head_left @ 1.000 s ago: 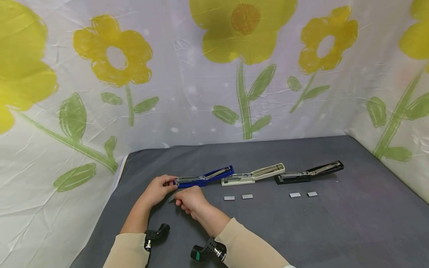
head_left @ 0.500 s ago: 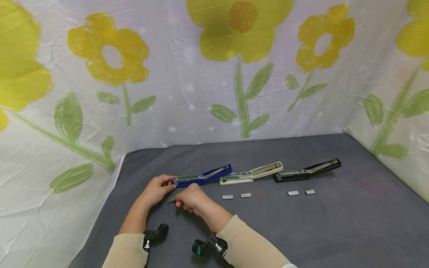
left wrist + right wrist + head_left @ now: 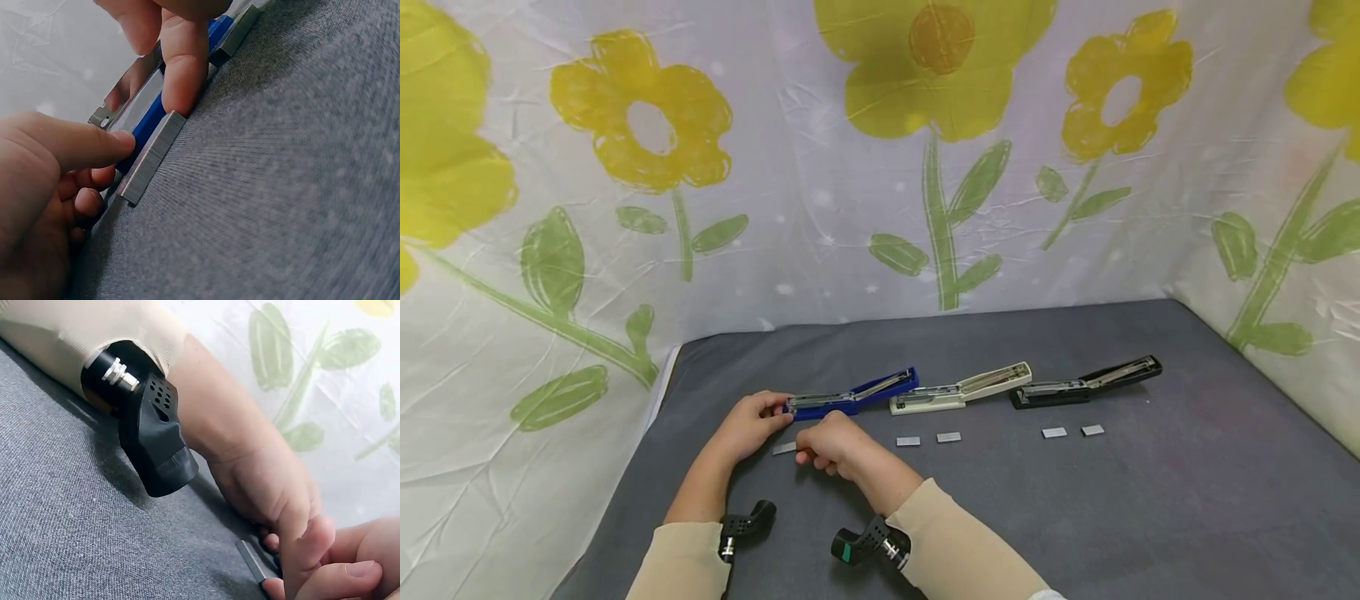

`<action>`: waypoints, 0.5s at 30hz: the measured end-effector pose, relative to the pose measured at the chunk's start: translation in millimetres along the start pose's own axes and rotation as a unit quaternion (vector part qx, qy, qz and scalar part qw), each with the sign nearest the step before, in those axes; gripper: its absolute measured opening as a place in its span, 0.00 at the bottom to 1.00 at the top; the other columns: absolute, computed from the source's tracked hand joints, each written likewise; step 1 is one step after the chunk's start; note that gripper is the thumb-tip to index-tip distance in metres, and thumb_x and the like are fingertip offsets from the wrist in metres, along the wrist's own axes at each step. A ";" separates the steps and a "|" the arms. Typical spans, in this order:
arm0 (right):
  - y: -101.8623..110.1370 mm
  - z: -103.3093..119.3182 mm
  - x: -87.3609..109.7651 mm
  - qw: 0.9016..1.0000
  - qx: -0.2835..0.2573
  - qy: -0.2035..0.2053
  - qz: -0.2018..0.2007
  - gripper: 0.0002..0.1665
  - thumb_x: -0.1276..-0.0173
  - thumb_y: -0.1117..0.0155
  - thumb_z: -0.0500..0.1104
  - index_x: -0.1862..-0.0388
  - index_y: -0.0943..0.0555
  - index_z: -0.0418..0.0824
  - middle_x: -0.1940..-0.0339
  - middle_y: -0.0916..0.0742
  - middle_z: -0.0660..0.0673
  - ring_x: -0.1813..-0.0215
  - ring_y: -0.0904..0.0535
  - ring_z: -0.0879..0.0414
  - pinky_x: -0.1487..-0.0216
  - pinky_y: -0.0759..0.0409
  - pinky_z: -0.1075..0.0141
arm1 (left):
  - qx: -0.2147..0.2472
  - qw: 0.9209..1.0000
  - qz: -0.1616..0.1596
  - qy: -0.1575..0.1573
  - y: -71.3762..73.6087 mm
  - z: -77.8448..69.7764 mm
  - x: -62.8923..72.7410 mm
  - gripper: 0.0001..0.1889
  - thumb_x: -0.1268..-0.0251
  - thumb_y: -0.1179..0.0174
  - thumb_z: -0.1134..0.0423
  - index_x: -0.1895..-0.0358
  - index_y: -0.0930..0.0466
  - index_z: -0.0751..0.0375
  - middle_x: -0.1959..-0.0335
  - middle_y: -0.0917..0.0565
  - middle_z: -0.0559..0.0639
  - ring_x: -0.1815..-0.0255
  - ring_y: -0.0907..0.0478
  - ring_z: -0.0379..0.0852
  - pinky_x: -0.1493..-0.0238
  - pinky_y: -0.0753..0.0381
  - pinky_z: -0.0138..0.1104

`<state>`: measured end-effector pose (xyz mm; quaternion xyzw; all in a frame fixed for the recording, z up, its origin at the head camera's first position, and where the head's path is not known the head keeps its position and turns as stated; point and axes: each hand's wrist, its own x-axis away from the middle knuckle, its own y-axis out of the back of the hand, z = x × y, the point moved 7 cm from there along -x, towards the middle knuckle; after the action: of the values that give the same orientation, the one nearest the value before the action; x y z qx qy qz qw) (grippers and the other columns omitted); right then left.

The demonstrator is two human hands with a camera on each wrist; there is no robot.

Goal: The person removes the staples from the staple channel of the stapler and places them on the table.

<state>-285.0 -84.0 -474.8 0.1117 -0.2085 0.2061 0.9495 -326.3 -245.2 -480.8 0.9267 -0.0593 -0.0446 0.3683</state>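
Observation:
My left hand (image 3: 752, 425) holds the front end of an opened blue stapler (image 3: 823, 406), its thumb on the blue base. Just to the right, my right hand (image 3: 838, 446) has curled fingers and pinches one end of a silver staple strip (image 3: 785, 448). In the left wrist view that staple strip (image 3: 150, 159) runs beside the stapler base, with a right fingertip at its upper end. Another staple strip (image 3: 236, 39) shows beyond the right fingers. In the right wrist view a staple strip (image 3: 251, 559) shows partly, its end hidden by fingers.
A cream stapler (image 3: 928, 400) and a black stapler (image 3: 1052, 393) also stand opened in the row. Two staple strips (image 3: 908, 442) lie before the cream one, two more strips (image 3: 1054, 432) before the black one. A flowered cloth (image 3: 805, 208) hangs behind the grey table (image 3: 1075, 517).
The pinched staple strip has turned from a dark, tilted look to showing its lighter face. My right hand has shifted slightly right; my left hand keeps its hold on the blue stapler.

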 end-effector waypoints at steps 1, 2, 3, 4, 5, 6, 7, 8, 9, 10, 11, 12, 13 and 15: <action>0.4 -0.9 0.4 1.000 -0.001 -0.002 -0.001 0.14 0.32 0.39 0.34 0.78 0.15 0.37 0.85 0.20 0.50 0.86 0.44 0.61 0.82 0.46 0.68 | 0.001 1.000 0.001 -0.001 -1.0 0.2 -0.6 0.17 0.28 0.36 0.68 0.41 0.19 0.72 0.65 0.24 0.51 0.67 0.29 0.47 0.63 0.30 0.40; 0.5 -1.5 0.7 1.000 -0.002 -0.001 -0.003 0.13 0.32 0.39 0.34 0.77 0.14 0.37 0.85 0.20 0.50 0.86 0.43 0.61 0.82 0.46 0.68 | 0.002 1.000 0.001 -0.003 -1.7 0.6 -1.2 0.17 0.28 0.36 0.68 0.41 0.19 0.72 0.65 0.24 0.51 0.67 0.29 0.47 0.63 0.30 0.40; 0.7 -1.9 0.8 1.000 -0.003 0.001 -0.005 0.13 0.32 0.40 0.34 0.76 0.14 0.36 0.85 0.20 0.50 0.86 0.43 0.61 0.82 0.46 0.68 | 0.002 1.000 0.002 -0.005 -2.1 1.3 -1.7 0.17 0.28 0.36 0.68 0.41 0.18 0.72 0.66 0.24 0.50 0.68 0.29 0.46 0.63 0.31 0.39; 0.5 -2.1 1.2 1.000 -0.005 0.003 -0.006 0.12 0.32 0.40 0.34 0.75 0.13 0.35 0.85 0.20 0.50 0.86 0.42 0.61 0.82 0.46 0.68 | 0.003 1.000 0.003 -0.008 -2.2 2.3 -2.3 0.17 0.28 0.36 0.67 0.41 0.18 0.71 0.66 0.24 0.50 0.68 0.30 0.46 0.64 0.31 0.39; 0.2 -2.1 1.7 1.000 -0.007 0.005 -0.006 0.12 0.33 0.40 0.34 0.74 0.13 0.35 0.85 0.20 0.51 0.86 0.42 0.61 0.82 0.45 0.68 | 0.002 1.000 0.003 -0.010 -2.0 3.5 -2.7 0.17 0.28 0.36 0.67 0.41 0.18 0.71 0.66 0.24 0.50 0.68 0.30 0.46 0.64 0.31 0.38; -1.3 -2.3 2.6 1.000 -0.011 0.009 -0.003 0.12 0.33 0.40 0.34 0.73 0.13 0.35 0.85 0.20 0.51 0.86 0.42 0.61 0.83 0.46 0.68 | 0.001 1.000 0.002 -0.011 -1.1 5.3 -1.6 0.17 0.28 0.36 0.67 0.40 0.18 0.71 0.66 0.24 0.50 0.68 0.30 0.46 0.64 0.31 0.38; -2.5 -2.4 3.9 1.000 -0.012 0.013 0.001 0.12 0.33 0.40 0.35 0.73 0.13 0.35 0.85 0.19 0.51 0.86 0.42 0.61 0.82 0.46 0.68 | 0.000 1.000 0.002 -0.012 0.1 7.4 -0.6 0.17 0.28 0.36 0.67 0.40 0.18 0.71 0.66 0.24 0.50 0.68 0.30 0.46 0.64 0.31 0.37; -3.5 -2.5 5.3 1.000 -0.014 0.017 0.006 0.11 0.33 0.40 0.35 0.73 0.13 0.35 0.84 0.19 0.50 0.86 0.42 0.61 0.83 0.46 0.68 | 0.000 1.000 0.002 -0.012 1.3 9.6 0.7 0.18 0.29 0.35 0.67 0.39 0.19 0.71 0.66 0.24 0.50 0.68 0.30 0.46 0.65 0.31 0.37; -4.1 -2.3 7.5 1.000 -0.013 0.021 0.014 0.12 0.33 0.40 0.35 0.73 0.13 0.35 0.84 0.19 0.50 0.86 0.43 0.61 0.83 0.46 0.68 | 0.000 1.000 0.003 -0.010 2.5 11.6 2.5 0.19 0.29 0.35 0.66 0.39 0.19 0.71 0.66 0.24 0.50 0.68 0.30 0.46 0.65 0.31 0.37; -3.9 -1.9 9.7 0.999 -0.009 0.026 0.022 0.12 0.32 0.39 0.36 0.73 0.14 0.35 0.84 0.19 0.50 0.87 0.43 0.61 0.82 0.46 0.68 | 0.000 1.000 0.004 -0.007 3.8 13.7 4.2 0.20 0.29 0.35 0.66 0.38 0.20 0.71 0.66 0.24 0.50 0.68 0.29 0.46 0.65 0.30 0.36; -2.8 -0.9 11.9 0.999 -0.004 0.033 0.034 0.12 0.31 0.40 0.37 0.73 0.14 0.35 0.84 0.19 0.50 0.87 0.43 0.61 0.83 0.47 0.68 | 0.000 1.000 0.005 -0.002 5.3 15.3 6.3 0.21 0.29 0.35 0.66 0.37 0.21 0.71 0.66 0.23 0.49 0.69 0.29 0.46 0.65 0.30 0.36; -0.2 0.6 14.4 0.998 0.003 0.041 0.044 0.11 0.30 0.40 0.37 0.71 0.14 0.34 0.84 0.19 0.50 0.87 0.43 0.62 0.83 0.47 0.68 | 0.000 1.000 0.007 0.003 7.0 16.4 8.5 0.22 0.29 0.35 0.65 0.36 0.22 0.71 0.66 0.23 0.49 0.69 0.29 0.46 0.66 0.30 0.36; 3.9 2.6 17.4 0.997 0.011 0.048 0.054 0.11 0.29 0.40 0.38 0.68 0.14 0.34 0.84 0.19 0.50 0.87 0.43 0.62 0.83 0.47 0.68 | -0.002 1.000 0.007 0.009 9.0 17.0 10.5 0.24 0.29 0.35 0.64 0.34 0.23 0.72 0.66 0.23 0.49 0.68 0.29 0.46 0.66 0.29 0.37; 16.1 8.0 23.1 0.994 0.035 0.070 0.075 0.11 0.26 0.41 0.39 0.62 0.14 0.34 0.82 0.18 0.49 0.87 0.43 0.61 0.83 0.47 0.68 | -0.007 1.000 0.003 0.017 14.1 14.9 14.0 0.26 0.28 0.36 0.62 0.32 0.26 0.73 0.66 0.23 0.50 0.68 0.29 0.46 0.67 0.29 0.37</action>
<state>-275.8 -64.1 -455.5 0.1144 -0.1420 0.2913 0.9391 -315.5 -267.4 -482.5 0.9244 -0.0553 -0.0285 0.3763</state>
